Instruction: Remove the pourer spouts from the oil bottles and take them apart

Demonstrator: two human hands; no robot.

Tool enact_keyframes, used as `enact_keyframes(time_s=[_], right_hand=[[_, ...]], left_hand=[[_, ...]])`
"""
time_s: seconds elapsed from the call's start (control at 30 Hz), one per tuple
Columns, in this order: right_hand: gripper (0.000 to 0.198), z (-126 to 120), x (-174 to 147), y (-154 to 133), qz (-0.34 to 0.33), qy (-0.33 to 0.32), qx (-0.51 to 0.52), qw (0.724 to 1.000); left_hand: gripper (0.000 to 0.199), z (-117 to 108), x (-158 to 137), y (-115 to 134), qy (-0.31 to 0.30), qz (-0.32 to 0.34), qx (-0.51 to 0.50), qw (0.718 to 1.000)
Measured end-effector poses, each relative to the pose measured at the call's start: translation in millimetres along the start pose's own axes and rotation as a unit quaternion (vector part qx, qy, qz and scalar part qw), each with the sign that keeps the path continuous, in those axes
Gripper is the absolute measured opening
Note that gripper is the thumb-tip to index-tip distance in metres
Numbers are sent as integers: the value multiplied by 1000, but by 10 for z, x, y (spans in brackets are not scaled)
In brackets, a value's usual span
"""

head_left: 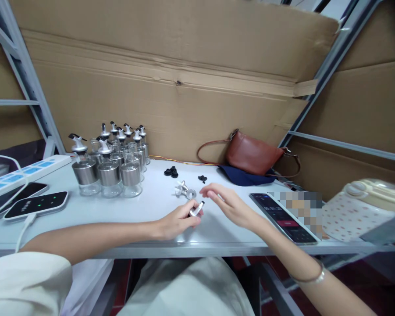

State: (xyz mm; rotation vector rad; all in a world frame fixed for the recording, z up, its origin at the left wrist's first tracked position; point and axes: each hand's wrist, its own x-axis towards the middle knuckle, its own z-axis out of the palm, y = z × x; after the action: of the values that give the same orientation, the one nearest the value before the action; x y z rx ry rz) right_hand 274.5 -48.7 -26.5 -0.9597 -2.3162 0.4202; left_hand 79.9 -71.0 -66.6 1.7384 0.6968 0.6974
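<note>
The left hand (180, 219) pinches a metal pourer spout (196, 210) between thumb and fingers, dark tip upward, just above the near part of the surface (144, 215). The right hand (225, 199) hovers beside it, fingers loosely spread, with nothing visible in its grip.

At the left stand glass bottles with steel sleeves (109, 174), several carrying silver pourers with black levers (104, 146); at least one, at the right of the front row, has a bare neck. To their right lies a cluster of black stopper pieces (171, 172), then loose metal spout parts (186, 191) just beyond the hands, then a small heap of black bits (202, 178), too small to tell apart. A phone (284, 219) lies to the right.

For good handling, the left pinch should stay low on the metal body, leaving the tip exposed. Small black pieces are best picked up singly, with fingertips, and checked for direction before any pressure. Working low over the surface would make a dropped part easy to recover; the smooth metal may twist under a light grip.
</note>
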Motion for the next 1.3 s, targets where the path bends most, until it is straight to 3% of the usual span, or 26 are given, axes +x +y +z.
enact_keyframes(time_s=[0.1,0.27,0.53,0.73,0.83,0.97,1.17,1.3], right_hand=[[29,167,-271,-89,3,-17,58,998],[38,449,-414,39,56,-17,140,988],[51,467,-407,70,105,-26,237,965],[56,525,-390,31,174,-24,342,923],[57,543,-372,6,188,-1,350,918],[53,478,-356,27,173,50,307,935],[38,150,-279,262,184,166,296,922],[33,-12,-169,488,158,198,204,946]], left_hand=[[8,-8,17,-21,-24,28,1,999],[27,6,31,-52,-44,45,42,997],[25,29,24,-43,-46,39,133,989],[19,42,35,-68,-38,93,231,968],[21,40,35,-69,-18,109,262,959],[22,20,19,-41,-2,84,238,968],[24,6,-5,-29,15,14,155,988],[24,9,-3,-38,10,8,132,991]])
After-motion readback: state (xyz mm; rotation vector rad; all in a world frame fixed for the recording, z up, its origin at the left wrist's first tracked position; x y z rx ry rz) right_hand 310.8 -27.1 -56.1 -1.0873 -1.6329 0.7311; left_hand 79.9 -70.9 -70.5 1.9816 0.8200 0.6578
